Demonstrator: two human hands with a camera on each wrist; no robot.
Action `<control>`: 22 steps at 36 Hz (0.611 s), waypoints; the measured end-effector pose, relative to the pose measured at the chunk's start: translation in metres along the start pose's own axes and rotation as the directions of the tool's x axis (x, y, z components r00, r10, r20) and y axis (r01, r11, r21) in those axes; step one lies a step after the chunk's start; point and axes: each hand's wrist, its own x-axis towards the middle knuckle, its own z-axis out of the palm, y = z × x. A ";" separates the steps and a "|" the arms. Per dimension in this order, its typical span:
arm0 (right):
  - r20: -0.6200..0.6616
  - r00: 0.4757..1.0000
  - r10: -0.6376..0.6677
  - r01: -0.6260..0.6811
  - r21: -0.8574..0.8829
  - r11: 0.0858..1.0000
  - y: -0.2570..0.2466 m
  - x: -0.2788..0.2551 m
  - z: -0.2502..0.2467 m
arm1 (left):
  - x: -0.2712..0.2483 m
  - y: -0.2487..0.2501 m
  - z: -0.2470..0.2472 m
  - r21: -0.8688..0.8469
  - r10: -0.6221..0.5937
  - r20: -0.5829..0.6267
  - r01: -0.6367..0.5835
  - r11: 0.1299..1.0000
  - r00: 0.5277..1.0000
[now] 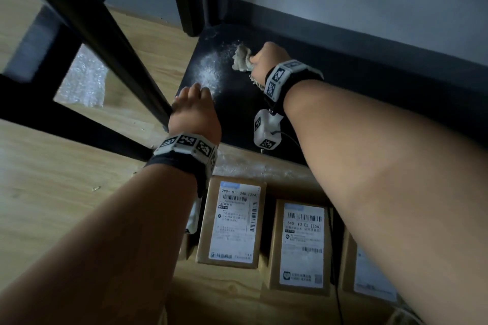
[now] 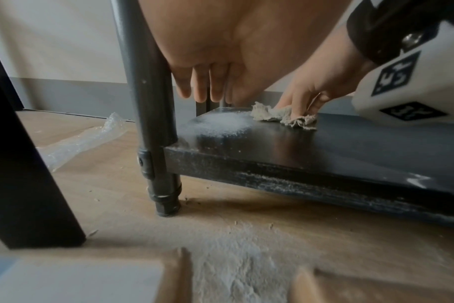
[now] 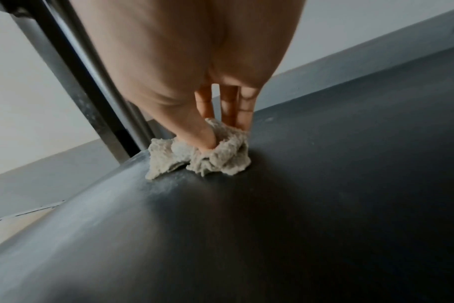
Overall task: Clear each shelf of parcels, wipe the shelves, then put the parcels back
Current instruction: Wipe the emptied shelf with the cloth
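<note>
The black bottom shelf (image 1: 343,92) holds no parcels and carries a patch of white dust (image 1: 210,74) near its left end. My right hand (image 1: 264,57) pinches a crumpled grey rag (image 1: 240,60) and presses it onto the shelf just right of the dust. The right wrist view shows thumb and fingers (image 3: 228,114) dug into the rag (image 3: 220,160). My left hand (image 1: 196,92) is beside the front left post (image 1: 105,42), its fingers (image 2: 202,88) hanging straight and holding nothing. Three labelled cardboard parcels (image 1: 229,221) (image 1: 301,245) (image 1: 369,272) lie on the floor below my arms.
Bubble wrap (image 1: 81,79) lies on the wooden floor left of the rack. White dust (image 2: 236,256) is scattered on the floor in front of the shelf edge (image 2: 298,176). A dark upright (image 2: 21,164) stands at the left. A grey skirting and wall run behind the shelf.
</note>
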 end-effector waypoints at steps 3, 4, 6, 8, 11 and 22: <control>0.023 0.998 -0.059 0.060 -0.025 0.998 0.000 -0.011 0.003 | 0.000 0.001 -0.004 -0.007 -0.006 -0.017 0.006 1.000 1.000; 0.033 0.997 -0.068 0.069 -0.036 0.997 0.000 -0.014 0.004 | 0.000 0.002 -0.005 -0.009 -0.001 -0.023 0.001 1.000 1.000; 0.054 0.996 -0.069 0.071 -0.029 0.997 0.002 -0.014 0.004 | -0.001 0.004 -0.005 -0.010 0.019 -0.039 -0.020 1.000 0.999; 0.033 0.997 -0.076 0.076 0.013 0.997 0.006 -0.011 0.001 | 0.000 0.005 -0.002 0.001 0.034 -0.035 -0.033 0.999 0.999; -0.079 0.995 -0.054 0.053 -0.020 0.998 0.017 -0.004 -0.011 | 0.001 0.002 0.005 0.023 0.042 -0.022 -0.042 0.999 0.999; -0.139 0.990 -0.036 0.017 -0.134 0.991 0.017 0.030 -0.031 | 0.013 0.005 0.005 0.067 -0.001 0.042 -0.002 0.998 0.999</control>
